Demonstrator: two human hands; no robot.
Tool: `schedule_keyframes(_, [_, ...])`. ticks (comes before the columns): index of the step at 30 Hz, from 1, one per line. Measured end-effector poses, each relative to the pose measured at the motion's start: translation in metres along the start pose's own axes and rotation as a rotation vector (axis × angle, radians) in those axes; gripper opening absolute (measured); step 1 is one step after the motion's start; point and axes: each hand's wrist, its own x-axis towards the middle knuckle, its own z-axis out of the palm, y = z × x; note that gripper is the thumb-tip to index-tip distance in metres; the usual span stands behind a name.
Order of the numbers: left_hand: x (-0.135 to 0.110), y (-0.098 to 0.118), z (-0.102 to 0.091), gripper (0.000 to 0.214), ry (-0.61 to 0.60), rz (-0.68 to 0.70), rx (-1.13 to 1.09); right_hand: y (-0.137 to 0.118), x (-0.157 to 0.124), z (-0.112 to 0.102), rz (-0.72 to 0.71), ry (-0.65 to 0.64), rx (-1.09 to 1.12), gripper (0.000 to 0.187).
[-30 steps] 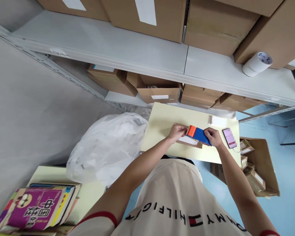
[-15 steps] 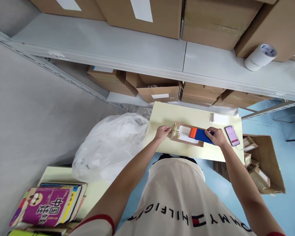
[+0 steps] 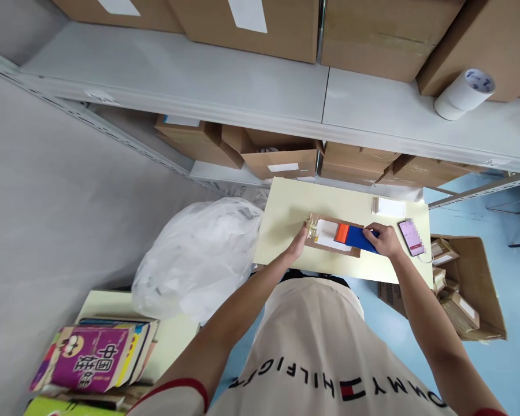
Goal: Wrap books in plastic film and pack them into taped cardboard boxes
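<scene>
**Our right hand (image 3: 383,239) grips a blue-and-orange tape dispenser (image 3: 355,237)**

We hold it over a flat, white-labelled brown cardboard parcel (image 3: 325,233), which lies on the pale yellow tabletop (image 3: 283,202). Our left hand (image 3: 300,240) touches the parcel's left end; we cannot tell whether it grips.

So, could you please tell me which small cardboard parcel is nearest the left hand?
The parcel on the table, with the blue and orange tape dispenser over its right part; the other parcels lie in the carton beyond the table's right edge.
</scene>
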Motion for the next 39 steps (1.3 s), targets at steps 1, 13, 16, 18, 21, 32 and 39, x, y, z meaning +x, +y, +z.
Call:
schedule_keyframes(1, [-0.003, 0.001, -0.003, 0.067, -0.025, -0.010, 0.034, 0.000, 0.000, 0.000, 0.001, -0.001, 0.002, 0.033])
schedule_keyframes(13, [0.031, 0.066, -0.036, 0.134, -0.312, 0.401, 0.639, 0.000, 0.007, 0.002, -0.016, -0.075, -0.080, 0.036])
schedule_keyframes(16, [0.029, 0.064, -0.034, 0.131, -0.300, 0.354, 0.656, 0.009, 0.006, -0.007, -0.020, -0.087, -0.124, 0.037])
schedule_keyframes(18, [0.028, 0.063, -0.036, 0.129, -0.296, 0.349, 0.666, 0.026, 0.001, -0.019, -0.013, -0.082, -0.127, 0.039])
schedule_keyframes(21, [0.027, 0.063, -0.038, 0.127, -0.307, 0.349, 0.686, 0.065, -0.010, -0.036, 0.004, -0.065, -0.116, 0.042])
schedule_keyframes(32, [0.016, 0.122, 0.024, 0.117, -0.499, 0.539, 0.799, 0.121, -0.003, -0.014, 0.015, -0.137, 0.004, 0.044])
schedule_keyframes(39, [0.019, 0.134, 0.047, 0.105, -0.511, 0.558, 0.811, 0.149, -0.009, -0.026, 0.008, -0.214, 0.065, 0.049])
